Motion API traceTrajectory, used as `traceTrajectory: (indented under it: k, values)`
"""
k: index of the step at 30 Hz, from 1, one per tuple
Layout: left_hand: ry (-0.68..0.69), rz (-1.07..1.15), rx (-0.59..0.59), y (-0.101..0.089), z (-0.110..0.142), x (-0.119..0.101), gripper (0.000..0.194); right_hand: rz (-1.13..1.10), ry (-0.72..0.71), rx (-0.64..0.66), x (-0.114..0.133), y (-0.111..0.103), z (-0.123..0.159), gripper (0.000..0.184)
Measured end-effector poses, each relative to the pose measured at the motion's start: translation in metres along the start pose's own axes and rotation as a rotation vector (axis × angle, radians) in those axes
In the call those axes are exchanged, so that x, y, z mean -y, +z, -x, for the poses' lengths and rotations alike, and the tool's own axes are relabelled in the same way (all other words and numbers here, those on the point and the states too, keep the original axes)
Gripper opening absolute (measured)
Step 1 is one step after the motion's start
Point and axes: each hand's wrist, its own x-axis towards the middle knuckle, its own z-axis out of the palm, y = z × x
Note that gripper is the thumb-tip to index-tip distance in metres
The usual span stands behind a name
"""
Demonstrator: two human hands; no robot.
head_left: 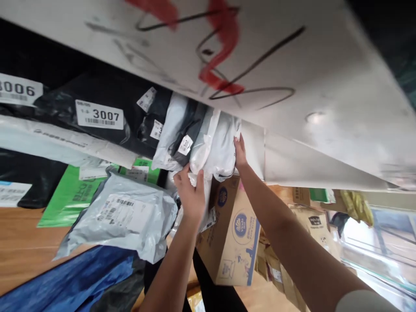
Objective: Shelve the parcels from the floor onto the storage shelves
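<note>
Several soft mailing bags stand packed side by side on a shelf. My right hand point(240, 151) lies with fingers stretched against the right side of a shiny white plastic parcel point(222, 149), the rightmost of the row. Just below the row's front edge is my left hand point(191, 193), thumb and forefinger apart, its fingertips at the lower ends of a dark parcel point(184, 141) and a narrow white parcel point(202, 145). Some of its fingers are hidden. To its left a grey-white mailing bag point(130, 221) with a printed label lies below the shelf.
Black parcels labelled 3006 and 3007 point(100, 115) fill the shelf's left. A white metal shelf panel point(276, 65) with red and black marks hangs close overhead. Below are a Vinda carton point(240, 234), a green bag point(69, 195) and a blue bag point(81, 277). More cartons point(312, 221) stand right.
</note>
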Motion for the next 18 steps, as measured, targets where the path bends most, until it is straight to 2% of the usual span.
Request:
traceTrajectory:
  k: [4,8,10,12,14,16,18]
  values:
    - [0.061,-0.089,-0.035,-0.002,-0.017,0.003,0.04,-0.098,-0.016,-0.017,0.013,0.02,-0.007,0.077]
    - [0.074,-0.123,-0.099,-0.003,-0.026,-0.002,0.04,-0.051,-0.027,0.03,0.02,0.032,-0.021,0.088]
    - [0.103,-0.1,-0.093,-0.013,-0.022,-0.004,0.039,-0.007,0.026,0.02,0.022,0.033,-0.024,0.094]
    - [0.142,-0.078,-0.097,-0.035,-0.011,0.001,0.036,0.059,0.104,-0.035,0.026,0.028,-0.016,0.096]
    - [0.146,-0.102,-0.198,-0.07,0.007,0.014,0.031,0.14,0.134,-0.127,0.031,0.021,0.009,0.094]
    - [0.077,-0.178,-0.403,-0.113,0.027,0.039,0.034,0.189,0.035,-0.224,0.038,0.016,0.056,0.084]
    - [-0.065,-0.262,-0.66,-0.155,0.045,0.07,0.051,0.217,-0.192,-0.269,0.043,0.02,0.116,0.059]
